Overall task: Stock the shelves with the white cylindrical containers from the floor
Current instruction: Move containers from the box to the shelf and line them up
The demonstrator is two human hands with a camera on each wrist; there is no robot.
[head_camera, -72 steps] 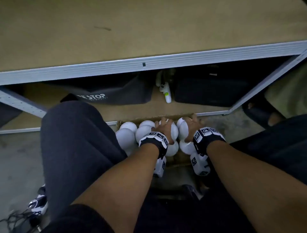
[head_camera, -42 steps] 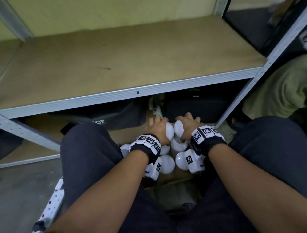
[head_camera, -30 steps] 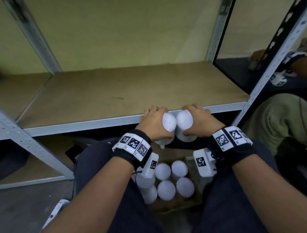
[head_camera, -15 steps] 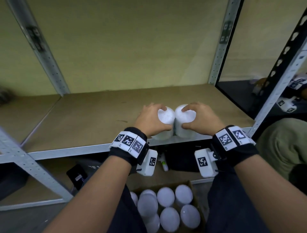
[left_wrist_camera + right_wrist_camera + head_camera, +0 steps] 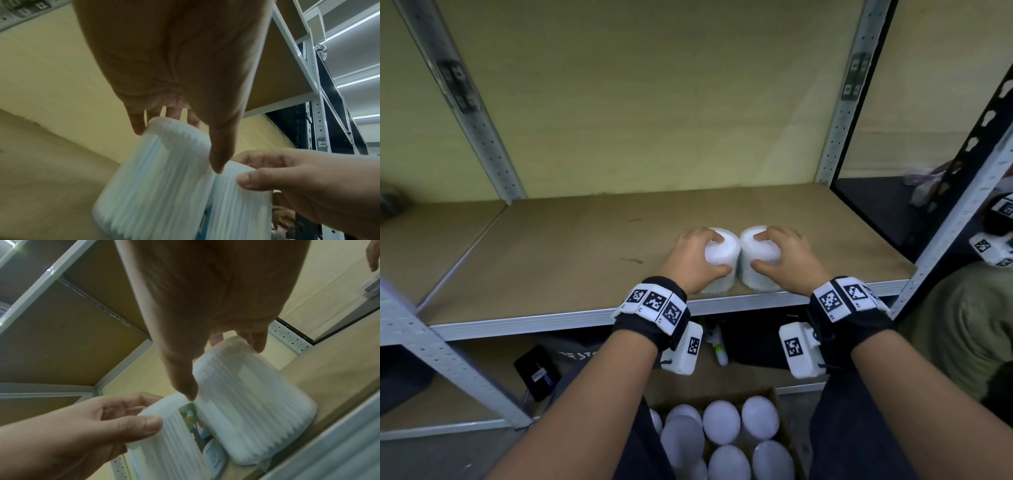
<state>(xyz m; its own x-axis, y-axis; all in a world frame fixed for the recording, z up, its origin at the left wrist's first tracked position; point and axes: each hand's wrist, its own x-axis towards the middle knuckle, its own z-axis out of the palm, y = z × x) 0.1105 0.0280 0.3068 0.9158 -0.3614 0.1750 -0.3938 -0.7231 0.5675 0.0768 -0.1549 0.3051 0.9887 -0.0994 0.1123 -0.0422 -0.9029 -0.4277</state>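
Two white ribbed cylindrical containers stand upright, side by side and touching, near the front edge of the middle shelf board point(image 5: 558, 260). My left hand point(image 5: 719, 253) grips the left container point(image 5: 717, 284) from above by its lid, thumb toward me and fingers on the far side. The right container point(image 5: 760, 282) is gripped the same way by my right hand point(image 5: 756, 251). In the left wrist view my left hand point(image 5: 179, 149) pinches the container's top point(image 5: 160, 178). In the right wrist view my right hand point(image 5: 225, 372) holds its container point(image 5: 252, 394) with the base at the board.
An open cardboard box point(image 5: 774, 394) on the floor between my knees holds several more white containers point(image 5: 722, 421). Metal uprights point(image 5: 839, 113) frame the bay. The lower shelf carries dark bags point(image 5: 571, 353) and a small white bottle point(image 5: 720, 346). An olive bundle point(image 5: 962, 325) lies at the right.
Both hands lifted one container each out of the floor box and up over the shelf's front rail. In the last half second they moved further in and down onto the board.
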